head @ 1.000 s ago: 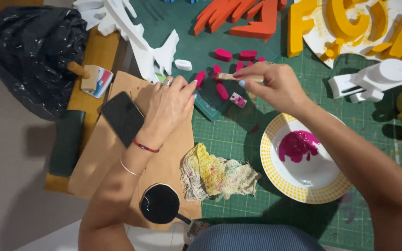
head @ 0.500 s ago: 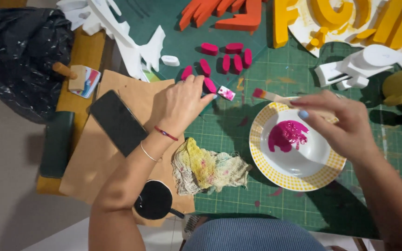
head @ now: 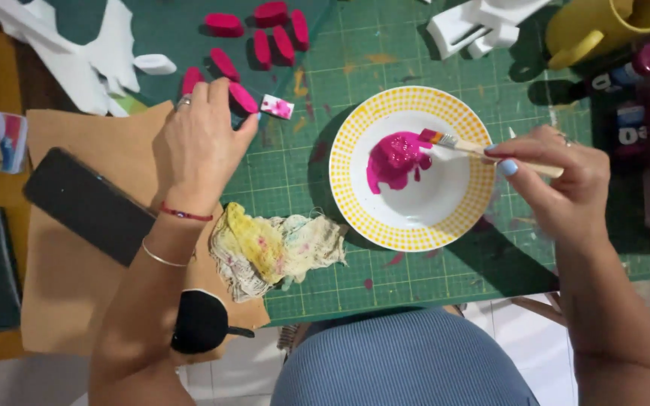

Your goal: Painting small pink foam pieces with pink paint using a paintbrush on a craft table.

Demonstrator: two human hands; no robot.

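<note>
— Right hand (head: 558,184)?
— Clenched on a paintbrush (head: 483,149), wooden handle pinched between thumb and fingers, bristles dipped into the puddle of magenta paint (head: 394,158).
— And the paint sits where?
— In a white plate with a yellow checked rim (head: 408,234), resting on the green cutting mat (head: 317,98), just right of centre.
— Left hand (head: 201,143)?
— Lying palm down across the edge of the brown cardboard sheet (head: 77,293), fingertips pinching a small pink foam piece (head: 243,98). Grip closed on that piece, thumb underneath; red cord and thin bangle around the wrist.
— Anything beside that piece?
— A small white tag smeared with pink (head: 277,107), just to its right. More pink foam pieces (head: 272,34) further up the mat, lying apart from one another.
— Between the two hands?
— A crumpled rag stained yellow and pink (head: 276,248), half on the cardboard, half on the mat.
— Further left?
— A dark phone (head: 88,204) lying slantwise on the cardboard, beside the left forearm. A round black object (head: 199,322) near the elbow.
— Top right?
— A yellow mug (head: 603,26), tipped, near a paint bottle with a magenta cap (head: 641,64). White cut-out shapes (head: 475,22) to their left.
</note>
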